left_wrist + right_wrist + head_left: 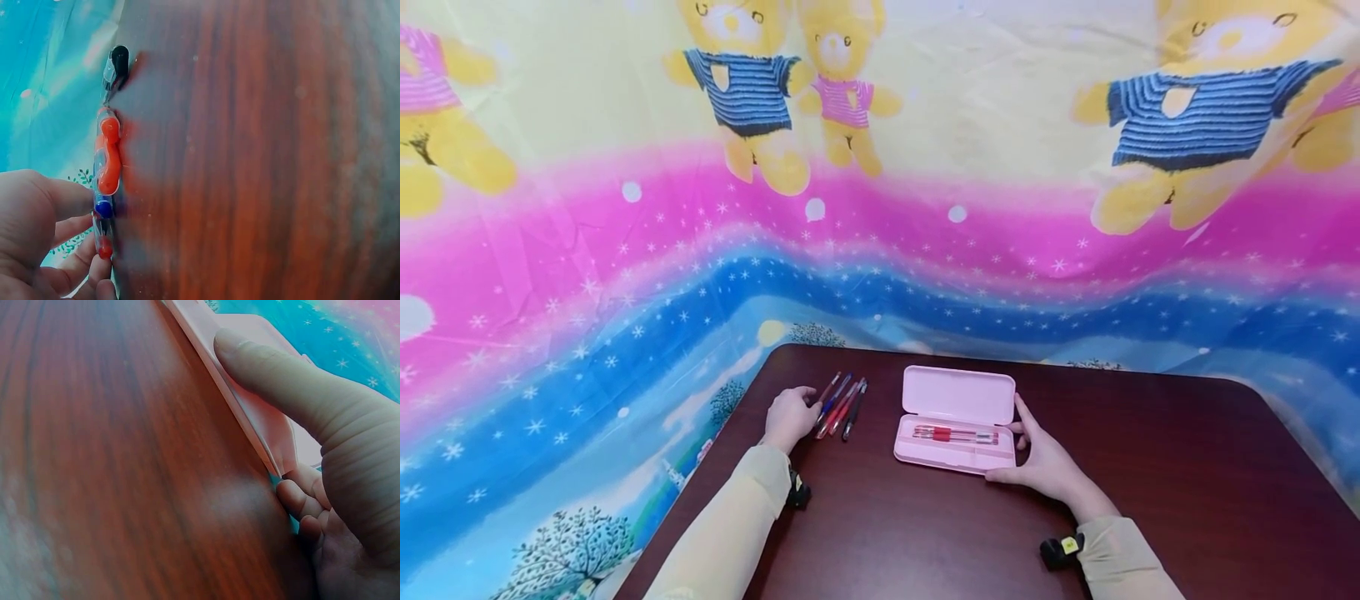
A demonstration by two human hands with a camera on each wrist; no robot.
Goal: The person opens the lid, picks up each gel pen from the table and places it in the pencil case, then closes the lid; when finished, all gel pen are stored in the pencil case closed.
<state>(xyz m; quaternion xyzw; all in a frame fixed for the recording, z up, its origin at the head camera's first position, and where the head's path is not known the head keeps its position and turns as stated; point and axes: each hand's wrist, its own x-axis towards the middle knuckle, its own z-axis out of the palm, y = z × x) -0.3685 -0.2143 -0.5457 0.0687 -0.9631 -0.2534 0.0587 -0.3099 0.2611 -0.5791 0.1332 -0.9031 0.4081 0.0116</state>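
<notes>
Head view: a dark wooden surface [1150, 467] with a pink pencil case [957, 427] near its far edge and a bunch of loose pens [841, 406] at the case's 9 o'clock, apart from it.
Pencil case: open, lid raised at the far side, tray toward the person; red pens [955, 434] lie lengthwise in the tray.
Right hand: the right hand [1045, 462] sits at the case's 3 o'clock end, thumb at the near corner and a finger at the lid's end.
Right wrist view: the thumb lies straight along the pink edge, the other fingers [299, 494] curl under the case's end; fingers clamped lightly on the pencil case.
Left hand: the left hand [788, 417] rests on the surface at the 9 o'clock side of the loose pens, fingertips touching the nearest of them.
Left wrist view: the fingers [78, 228] are bent, slightly apart, and meet the near ends of the pens; a closed grip on any pen cannot be told.
Backdrop: a bright cloth [880, 208] printed with teddy bears hangs behind the surface at 12 o'clock.
</notes>
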